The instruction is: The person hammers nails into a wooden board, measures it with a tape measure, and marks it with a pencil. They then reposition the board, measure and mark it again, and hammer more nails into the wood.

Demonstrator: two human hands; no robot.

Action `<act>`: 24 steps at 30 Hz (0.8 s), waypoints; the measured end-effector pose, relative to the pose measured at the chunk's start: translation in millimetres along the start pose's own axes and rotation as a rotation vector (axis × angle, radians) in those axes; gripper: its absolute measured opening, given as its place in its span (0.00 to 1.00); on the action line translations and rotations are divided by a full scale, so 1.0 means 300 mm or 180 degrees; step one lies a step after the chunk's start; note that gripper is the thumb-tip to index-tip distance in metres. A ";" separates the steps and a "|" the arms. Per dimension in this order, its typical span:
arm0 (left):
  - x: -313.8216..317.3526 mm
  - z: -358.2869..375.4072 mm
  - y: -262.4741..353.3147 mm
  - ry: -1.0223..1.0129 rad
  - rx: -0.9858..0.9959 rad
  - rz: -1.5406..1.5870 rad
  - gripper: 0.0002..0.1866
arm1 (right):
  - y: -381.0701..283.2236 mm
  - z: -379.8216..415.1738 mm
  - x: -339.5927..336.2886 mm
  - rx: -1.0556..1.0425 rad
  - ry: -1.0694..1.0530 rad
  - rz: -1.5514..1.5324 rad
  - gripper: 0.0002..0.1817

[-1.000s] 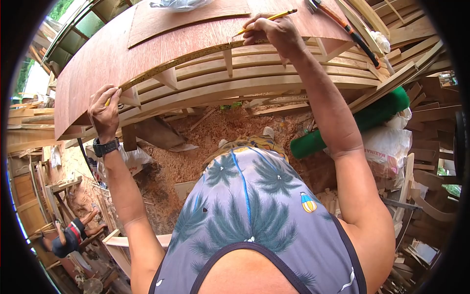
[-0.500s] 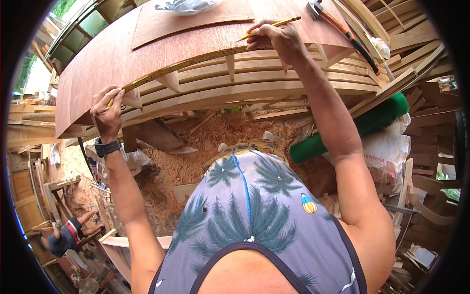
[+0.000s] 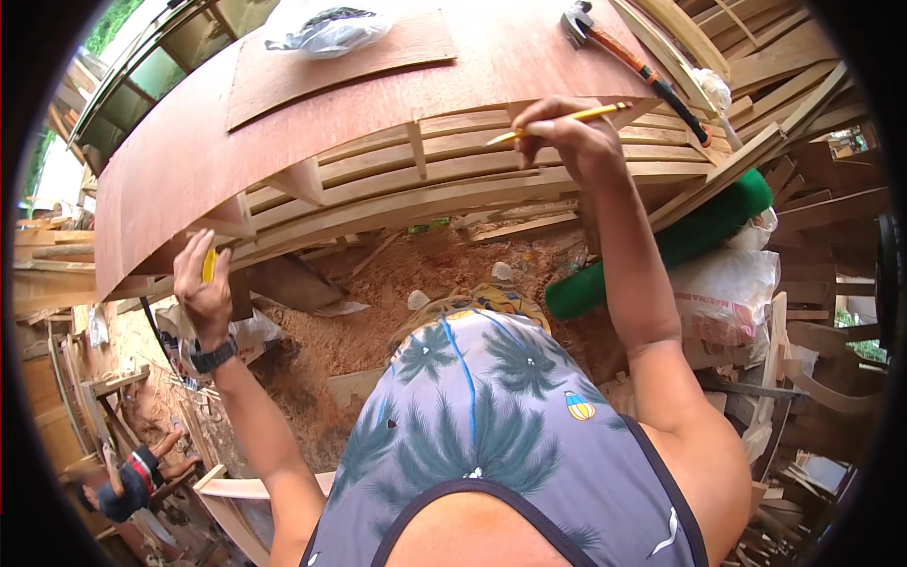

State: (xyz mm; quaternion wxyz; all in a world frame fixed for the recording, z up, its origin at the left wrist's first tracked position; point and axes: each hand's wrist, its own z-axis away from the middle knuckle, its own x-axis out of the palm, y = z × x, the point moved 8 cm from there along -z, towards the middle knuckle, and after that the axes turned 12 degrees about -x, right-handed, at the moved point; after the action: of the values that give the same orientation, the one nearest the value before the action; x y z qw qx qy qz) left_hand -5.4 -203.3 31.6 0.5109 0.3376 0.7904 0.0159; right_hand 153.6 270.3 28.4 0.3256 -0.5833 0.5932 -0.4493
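Note:
My right hand [image 3: 567,132] grips a yellow pencil [image 3: 559,121] and hovers just off the edge of the curved reddish plywood panel [image 3: 189,142], in front of its pale wooden ribs [image 3: 444,170]. My left hand [image 3: 205,283] is lower at the left, below the panel's edge, closed on a small yellow tape measure [image 3: 209,266]; no tape is stretched along the panel. A black watch [image 3: 213,357] sits on that wrist.
A hammer with an orange-black handle [image 3: 628,59] and a plastic bag [image 3: 326,28] lie on the panel. A green roll [image 3: 661,250], white sacks [image 3: 727,283] and stacked timber stand at right. Sawdust covers the floor [image 3: 378,283]. Another person [image 3: 128,477] crouches far lower left.
The tape that ran along the panel's edge is gone from it. My left hand dropped below the edge with the tape measure; my right hand lifted the pencil off the panel.

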 end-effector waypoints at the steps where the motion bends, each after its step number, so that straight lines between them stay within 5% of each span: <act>1: 0.023 0.036 -0.001 -0.0115 -0.0104 0.0038 0.21 | -0.015 0.040 -0.046 0.0024 0.0142 0.0085 0.14; 4: 0.128 0.123 0.099 -0.0621 -0.0603 -0.0098 0.24 | -0.022 0.157 -0.185 0.0276 0.0705 0.0157 0.13; 6: 0.241 0.179 0.213 -0.0708 -0.0337 0.0443 0.21 | 0.019 0.221 -0.280 0.0529 0.0674 -0.0049 0.12; 8: 0.441 0.266 0.292 -0.1655 -0.0686 0.0655 0.22 | 0.101 0.305 -0.403 0.1212 0.0868 0.0904 0.16; 9: 0.536 0.303 0.359 -0.2074 -0.0746 0.0816 0.21 | 0.163 0.329 -0.483 0.1380 0.0404 0.1689 0.17; 10: 0.625 0.327 0.441 -0.2491 -0.0802 0.0979 0.19 | 0.185 0.321 -0.506 0.1116 0.0244 0.2072 0.16; 12: 0.685 0.262 0.692 -0.1839 0.0205 0.0842 0.15 | 0.333 0.378 -0.663 0.2318 0.0344 0.2926 0.16; 14: 0.788 0.235 0.843 -0.1263 0.0562 0.0862 0.11 | 0.367 0.360 -0.736 0.1764 0.0436 0.4126 0.16; 19: 1.049 0.135 1.035 -0.0250 0.0626 0.0947 0.06 | 0.452 0.305 -0.785 0.0353 0.0543 0.4553 0.10; 24: 1.213 0.115 1.074 -0.0279 0.0445 0.0478 0.07 | 0.467 0.267 -0.761 -0.0318 0.0375 0.4571 0.07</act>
State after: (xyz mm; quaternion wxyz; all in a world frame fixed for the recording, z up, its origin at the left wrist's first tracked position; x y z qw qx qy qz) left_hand 98.5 234.3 -155.7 0.5176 0.4310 0.7389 -0.0158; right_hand 195.1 471.0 -161.9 0.4809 -0.0386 0.8666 -0.1276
